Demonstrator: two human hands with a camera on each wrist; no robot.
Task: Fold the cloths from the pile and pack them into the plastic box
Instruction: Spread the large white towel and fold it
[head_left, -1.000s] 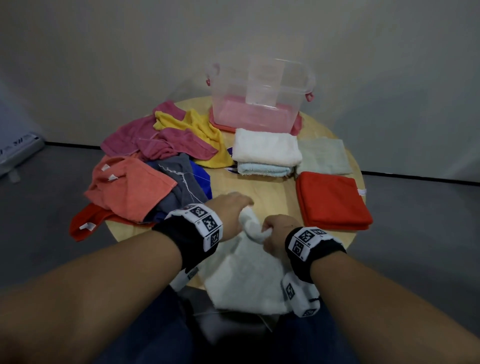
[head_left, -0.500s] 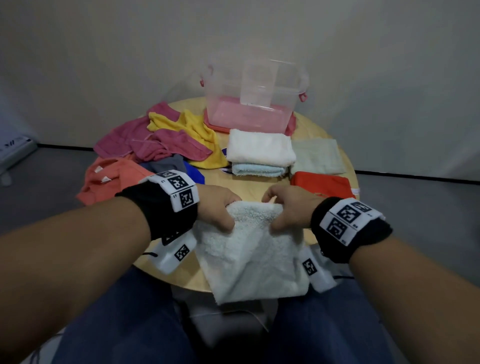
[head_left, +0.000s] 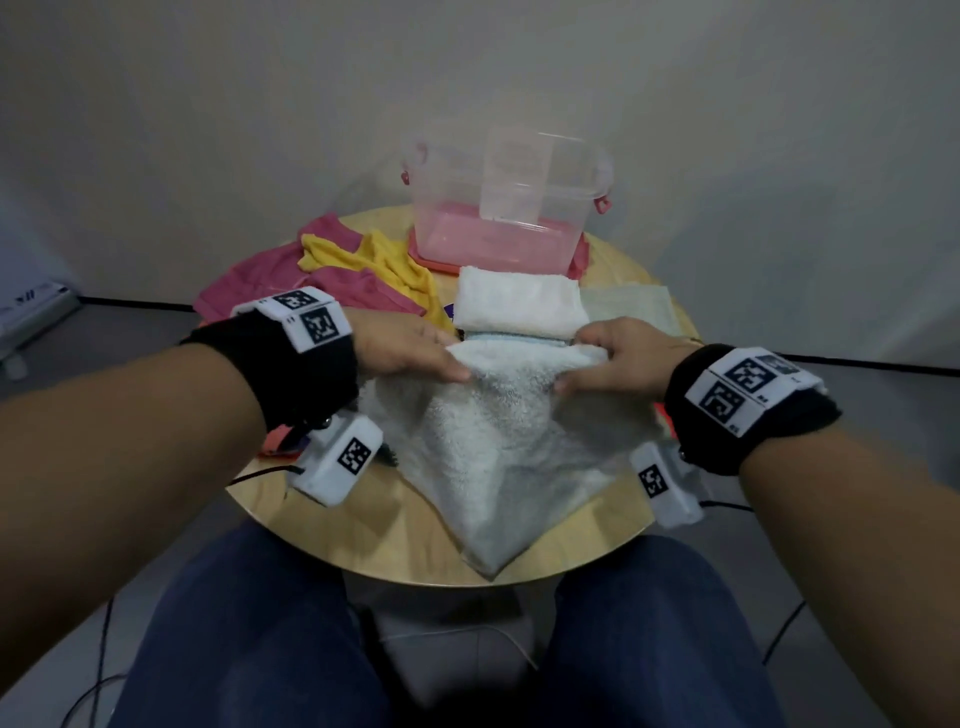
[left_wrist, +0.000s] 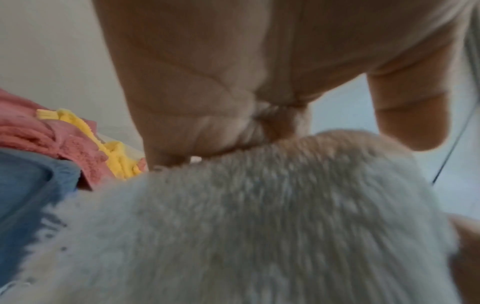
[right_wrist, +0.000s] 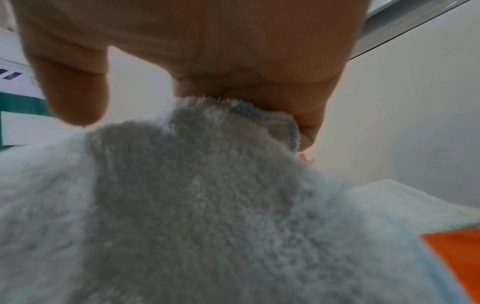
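The white cloth (head_left: 498, 447) hangs between our 2 hands above the near part of the round wooden table (head_left: 395, 545), its top edge stretched level and its lower corner draping down to the table's front rim. Our left hand (head_left: 405, 348) pinches the cloth's upper left corner, thumb on top and fingers curled under; in the left wrist view the fleecy pile (left_wrist: 233, 216) bunches where the fingers close on it. Our right hand (head_left: 618, 358) pinches the upper right corner the same way, and the right wrist view shows a blue stitched hem (right_wrist: 259, 115) caught under the fingers. The 2 hands are held apart with the cloth taut between them.

Just beyond the hands sits a folded stack (head_left: 519, 304), a white cloth on a pale blue 1. A pale green folded cloth (head_left: 628, 309) lies beside it to the right. The clear plastic box (head_left: 498, 208) stands at the far edge. Unfolded pink (head_left: 260, 275) and yellow cloths (head_left: 384, 260) lie heaped on the left.
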